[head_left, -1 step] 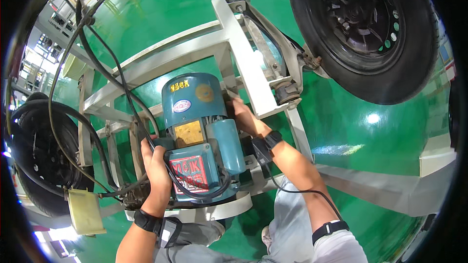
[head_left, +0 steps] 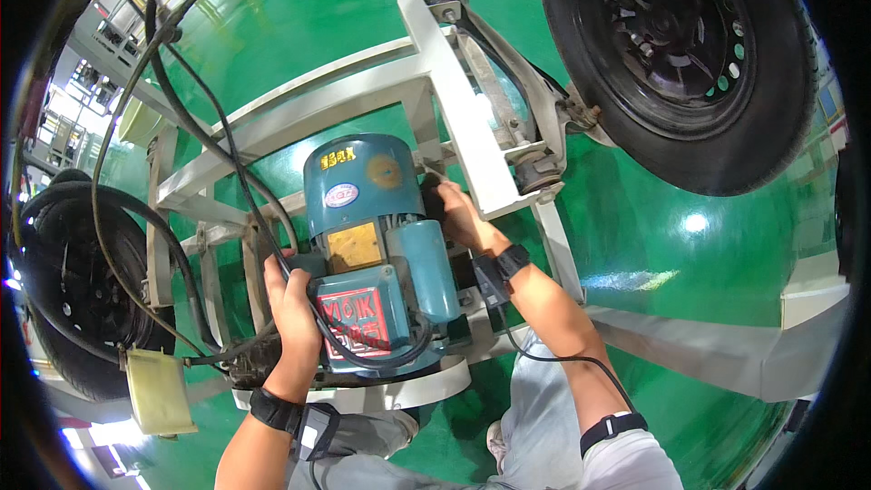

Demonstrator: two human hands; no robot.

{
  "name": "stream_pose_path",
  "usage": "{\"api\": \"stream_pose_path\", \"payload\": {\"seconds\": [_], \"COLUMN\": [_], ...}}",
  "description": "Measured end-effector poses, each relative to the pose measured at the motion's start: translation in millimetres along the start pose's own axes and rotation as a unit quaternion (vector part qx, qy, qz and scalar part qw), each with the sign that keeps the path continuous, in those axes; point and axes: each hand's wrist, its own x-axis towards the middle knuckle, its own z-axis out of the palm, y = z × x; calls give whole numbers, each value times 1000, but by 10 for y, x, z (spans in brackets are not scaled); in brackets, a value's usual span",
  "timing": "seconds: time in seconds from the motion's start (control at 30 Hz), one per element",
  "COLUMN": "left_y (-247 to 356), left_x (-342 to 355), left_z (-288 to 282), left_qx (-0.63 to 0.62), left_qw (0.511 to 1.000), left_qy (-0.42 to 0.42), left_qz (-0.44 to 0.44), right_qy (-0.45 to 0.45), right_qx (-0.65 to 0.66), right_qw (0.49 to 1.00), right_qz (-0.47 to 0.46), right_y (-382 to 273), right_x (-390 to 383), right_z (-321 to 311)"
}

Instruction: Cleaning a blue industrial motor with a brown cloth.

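Observation:
A teal electric motor (head_left: 361,195) with a rounded end, a terminal box and a side cylinder sits tilted within a white metal frame (head_left: 461,118). My left hand (head_left: 292,308) is closed against the motor's left side, its thumb beside the terminal box and a black cable (head_left: 376,364) that loops across it. On the other side, my right hand (head_left: 461,218) reaches between the motor and the frame. Its fingers curl around a dark part close to the motor; their tips are hidden, and I cannot make out what that part is.
A large black wheel (head_left: 676,63) stands at the upper right, with another wheel (head_left: 86,281) at the left. Black hoses (head_left: 177,245) hang over the left side. A pale yellow plastic reservoir (head_left: 160,392) is at the lower left. A grey beam (head_left: 694,354) runs right.
My right hand and wrist have shifted very slightly to the right beside the motor. The view has moved a little too. The left hand keeps its place.

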Motion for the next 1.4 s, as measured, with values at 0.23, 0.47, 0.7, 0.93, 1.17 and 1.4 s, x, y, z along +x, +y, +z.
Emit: {"api": "stream_pose_path", "payload": {"seconds": [0.23,0.47,0.7,0.93,1.17,1.4], "left_y": [-118,-52,136,207,144,128], "left_x": [78,11,-55,-75,-53,-9], "left_z": [19,22,53,49,40,61], "left_qx": [19,36,38,43,45,44], "left_qw": [1000,999,999,999,999,999], "left_qy": [-13,-6,-18,-16,-19,-22], "left_qz": [7,-10,-13,-16,-3,-15], "right_qy": [56,51,16,-72,-97,-170], "right_qx": [-322,-469,-547,-472,-616,-641], "right_qw": [875,701,693,743,698,529], "right_qz": [-357,-535,-469,-469,-352,-530], "right_y": [-1050,-1262,-800,-1083,-1164,-1537], "right_x": [-345,-24,302,517,280,437], "right_z": [323,623,-152,-41,27,-140]}}
